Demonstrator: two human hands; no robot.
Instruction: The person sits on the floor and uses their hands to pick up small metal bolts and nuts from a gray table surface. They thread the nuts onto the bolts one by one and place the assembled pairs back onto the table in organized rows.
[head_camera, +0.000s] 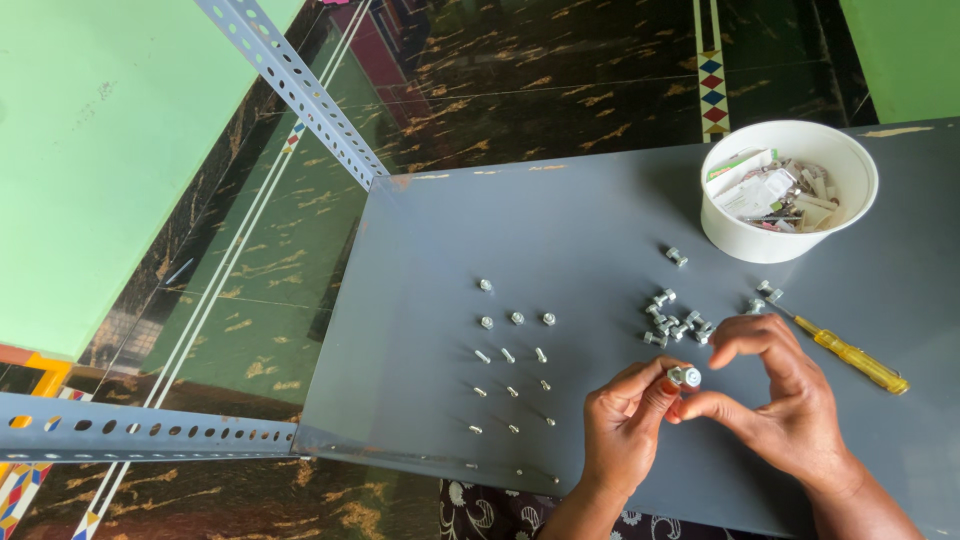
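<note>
I see dark marbled floor (560, 70) and green walls (100, 150) around a grey metal shelf (560, 230) with slotted angle rails (300, 85). White bowl (788, 205) of scraps at far right; yellow screwdriver (852, 355) beside it. Left hand (622, 432) and right hand (782, 395) pinch one bolt (685, 377) between fingertips, near the loose pile (675, 322). Small bolts in rows (512, 372) lie left.

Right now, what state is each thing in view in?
Left hand: pinching the bolt with nut.
Right hand: fingertips on the same bolt.
Bolt with nut: held above the shelf.
Loose bolt pile: heaped, untouched.
Sorted bolts: laid in rows.
Screwdriver: lying flat.
White bowl: upright, filled with small packets.
</note>
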